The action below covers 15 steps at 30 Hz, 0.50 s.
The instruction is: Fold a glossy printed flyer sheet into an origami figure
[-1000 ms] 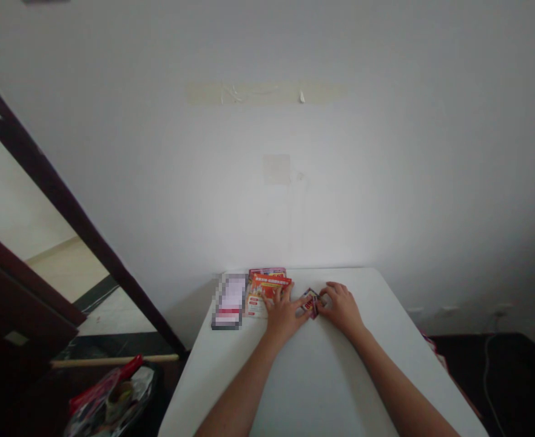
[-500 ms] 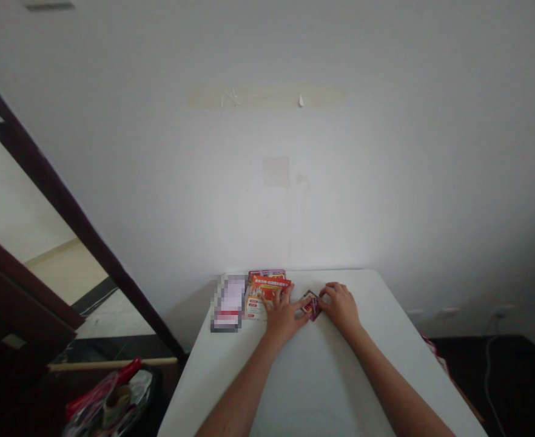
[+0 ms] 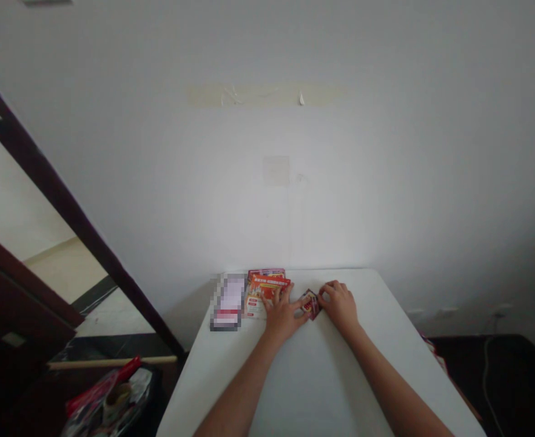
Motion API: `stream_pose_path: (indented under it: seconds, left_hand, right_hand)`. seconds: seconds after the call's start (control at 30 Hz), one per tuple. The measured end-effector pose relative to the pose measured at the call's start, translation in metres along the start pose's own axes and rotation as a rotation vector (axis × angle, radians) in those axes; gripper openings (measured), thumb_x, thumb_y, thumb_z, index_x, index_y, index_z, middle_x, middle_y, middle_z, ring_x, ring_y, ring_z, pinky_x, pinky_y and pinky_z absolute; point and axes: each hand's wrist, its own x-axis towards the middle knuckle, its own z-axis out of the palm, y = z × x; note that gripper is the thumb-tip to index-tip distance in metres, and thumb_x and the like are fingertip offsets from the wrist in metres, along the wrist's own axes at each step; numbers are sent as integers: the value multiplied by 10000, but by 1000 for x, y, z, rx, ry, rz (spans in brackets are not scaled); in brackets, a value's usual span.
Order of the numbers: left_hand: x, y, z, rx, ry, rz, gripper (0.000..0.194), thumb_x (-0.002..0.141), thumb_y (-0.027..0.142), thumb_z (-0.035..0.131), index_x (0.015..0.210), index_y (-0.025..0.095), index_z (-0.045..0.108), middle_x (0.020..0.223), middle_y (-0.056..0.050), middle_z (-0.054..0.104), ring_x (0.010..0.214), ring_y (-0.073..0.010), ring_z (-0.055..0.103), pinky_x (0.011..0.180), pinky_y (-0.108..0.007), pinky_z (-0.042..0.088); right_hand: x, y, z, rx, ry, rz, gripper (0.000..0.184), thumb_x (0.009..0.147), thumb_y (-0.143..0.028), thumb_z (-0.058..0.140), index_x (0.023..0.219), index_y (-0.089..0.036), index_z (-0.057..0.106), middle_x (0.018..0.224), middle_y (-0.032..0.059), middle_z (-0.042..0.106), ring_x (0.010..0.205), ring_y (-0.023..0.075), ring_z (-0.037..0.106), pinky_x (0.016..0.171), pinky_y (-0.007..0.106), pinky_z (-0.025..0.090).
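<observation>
Left hand [image 3: 282, 314], fingers apart, steadies paper [image 3: 312, 306] to its right; right hand [image 3: 341, 303], grip unclear, seemingly works its edge; next calls for even pressure.

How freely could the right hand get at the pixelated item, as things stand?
Probably not freely: the left hand and the orange leaflet lie between the right hand and the pixelated item.

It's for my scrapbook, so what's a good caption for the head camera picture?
Left hand and right hand meet at a small printed paper on a white table.
</observation>
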Motion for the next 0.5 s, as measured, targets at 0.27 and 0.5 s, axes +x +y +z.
stream_pose_path:
  seconds: [0.27,0.5]
  left_hand:
    - [0,0,0,-23,18,11,432,822,632,601,1251,622,548,1584,82,342,1441,-382,244,1090,-766,-99]
    - [0,1,-1,-47,24,1,441,813,637,618,1249,605,563,1583,59,352,1448,-379,238,1082,-762,-124]
  right_hand:
    - [0,0,0,-16,3,16,147,903,-355,574,924,-274,695,1049,60,634,1017,222,553,827,323,415]
    - [1,-3,0,-29,9,31,146,912,-337,555,926,-265,682,1038,63,627,1008,225,544,817,325,407]
